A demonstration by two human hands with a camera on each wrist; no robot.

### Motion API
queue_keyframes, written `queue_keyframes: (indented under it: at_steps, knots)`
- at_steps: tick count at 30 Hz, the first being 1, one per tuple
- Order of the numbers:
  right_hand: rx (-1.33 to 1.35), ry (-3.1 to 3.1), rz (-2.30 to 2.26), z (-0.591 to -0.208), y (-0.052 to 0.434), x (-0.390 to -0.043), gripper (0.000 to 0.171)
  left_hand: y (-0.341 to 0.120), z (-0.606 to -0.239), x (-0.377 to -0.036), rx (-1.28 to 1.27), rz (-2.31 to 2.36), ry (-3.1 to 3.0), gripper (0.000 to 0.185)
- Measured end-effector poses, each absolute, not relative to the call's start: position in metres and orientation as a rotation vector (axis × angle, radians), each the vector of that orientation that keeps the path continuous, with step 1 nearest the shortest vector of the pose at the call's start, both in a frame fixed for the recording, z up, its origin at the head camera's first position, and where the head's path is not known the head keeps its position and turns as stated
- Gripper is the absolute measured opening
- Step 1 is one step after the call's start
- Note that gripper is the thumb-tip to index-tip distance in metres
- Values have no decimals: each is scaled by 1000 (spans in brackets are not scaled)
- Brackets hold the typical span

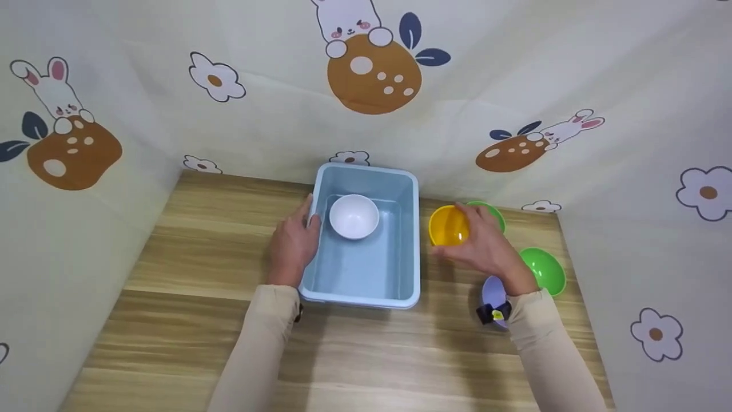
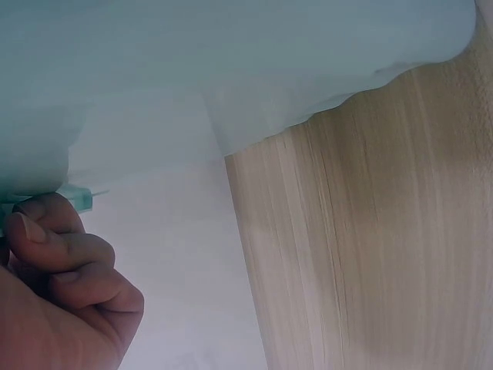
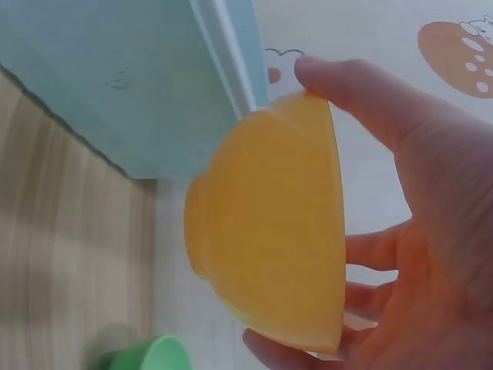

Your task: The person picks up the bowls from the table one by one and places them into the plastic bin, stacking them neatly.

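A yellow bowl (image 1: 448, 226) is held up by my right hand (image 1: 486, 243), just right of a light blue plastic basin (image 1: 407, 300). In the right wrist view the yellow bowl (image 3: 269, 223) is tilted on its side, with thumb and fingers spread across its rim. My left hand (image 1: 293, 243) grips the left rim of the basin. Its curled fingers (image 2: 85, 250) show at the basin's edge in the left wrist view. Inside the basin, toward its far left, sits a white bowl (image 1: 354, 217).
Behind the right hand a green bowl (image 1: 496, 213) is partly hidden. Another green bowl (image 1: 546, 272) stands at the table's right side. A pale purple bowl (image 1: 492, 290) lies below the right wrist, partly covered by a black strap. Patterned curtains (image 1: 263, 131) border the wooden table (image 1: 200, 246).
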State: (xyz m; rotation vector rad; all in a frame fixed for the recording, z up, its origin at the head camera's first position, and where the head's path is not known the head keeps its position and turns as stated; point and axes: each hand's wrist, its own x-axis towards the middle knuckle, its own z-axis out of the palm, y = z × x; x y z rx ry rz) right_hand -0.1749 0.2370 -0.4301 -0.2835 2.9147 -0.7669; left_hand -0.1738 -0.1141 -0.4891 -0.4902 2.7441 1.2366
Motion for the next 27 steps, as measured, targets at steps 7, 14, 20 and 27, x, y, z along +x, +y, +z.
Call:
queue_keyframes:
  at_steps: [7,14,20,27]
  knots:
    - [-298,2879,-797,-419,226,-179,113,-113,-491,-174,-489,1231,2748,56]
    - [-324,2857,-873,-403,213,-184,115,-114,-489,-174,-483,1214,2746,56]
    - [-371,2869,-817,-395,200,-188,113,-114,-490,-175,-459,1267,2761,55]
    - [-380,2860,-821,-396,180,-192,111,-115,-491,-172,-462,1295,2745,56]
